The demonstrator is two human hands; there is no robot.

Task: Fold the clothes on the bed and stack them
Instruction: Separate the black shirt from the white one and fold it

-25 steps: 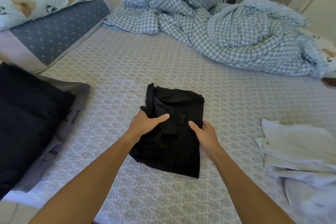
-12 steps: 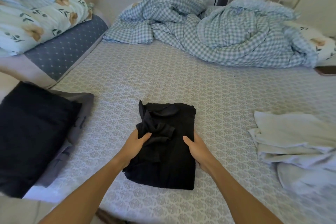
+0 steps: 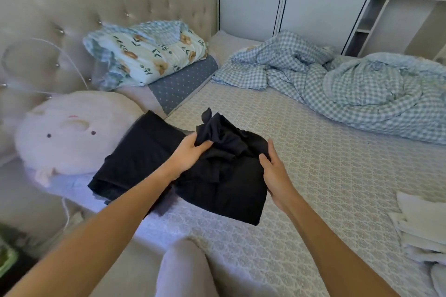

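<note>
The folded black garment [image 3: 224, 176] sits in the middle of the frame, gripped from both sides. It looks lifted a little off the patterned bed sheet [image 3: 337, 176], though the dark cloth makes that hard to judge. The left hand [image 3: 190, 154] grasps its upper left part, thumb over a bunched, crumpled flap that sticks up at the top. The right hand [image 3: 275, 171] grips the right edge, thumb on top and the fingers hidden underneath.

Just left of it, touching or nearly so, lies the dark folded pile [image 3: 140, 157] at the bed's edge, against a pale plush pillow [image 3: 70, 135]. Folding of this piece seems finished, apart from the loose flap, and the step in hand looks like carrying it over to stack it. The next move calls for shifting it left, setting it squarely on the pile and keeping the bunched flap tucked so the fold holds.

At the right edge of the frame, a heap of white clothes [image 3: 424, 229] is cut off, so its extent and state of folding are unclear. Across the upper right spreads a rumpled checked duvet [image 3: 350, 84]; in the upper left lies a floral quilt [image 3: 149, 53]. Black on black hides the seams and layers of both dark pieces
</note>
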